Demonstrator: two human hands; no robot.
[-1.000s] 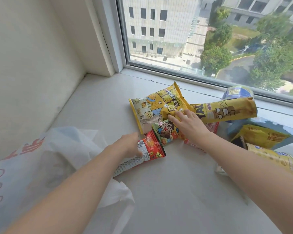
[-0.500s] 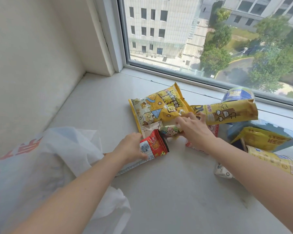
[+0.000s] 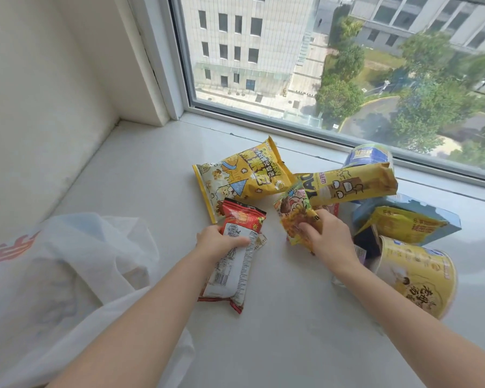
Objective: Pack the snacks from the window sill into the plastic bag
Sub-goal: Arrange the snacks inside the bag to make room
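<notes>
My left hand (image 3: 218, 242) grips a red and white snack packet (image 3: 235, 256) at its middle, lifted off the white window sill (image 3: 140, 169). My right hand (image 3: 329, 238) pinches a small colourful cartoon packet (image 3: 296, 214), tilted upright. Behind them lies a yellow popcorn bag (image 3: 247, 177). A yellow wafer pack (image 3: 353, 184) rests to the right of it. The white plastic bag (image 3: 59, 275) with red print lies crumpled at the left, next to my left forearm.
A blue can (image 3: 367, 155) stands by the window frame. At the right sit a blue box (image 3: 420, 203) holding a yellow packet (image 3: 401, 224) and a yellow tub (image 3: 417, 278) on its side. A wall closes the left side.
Both hands have closed on packets and pulled back toward me. The red packet was raised and turned; the small cartoon packet was lifted out from beside the popcorn bag.
</notes>
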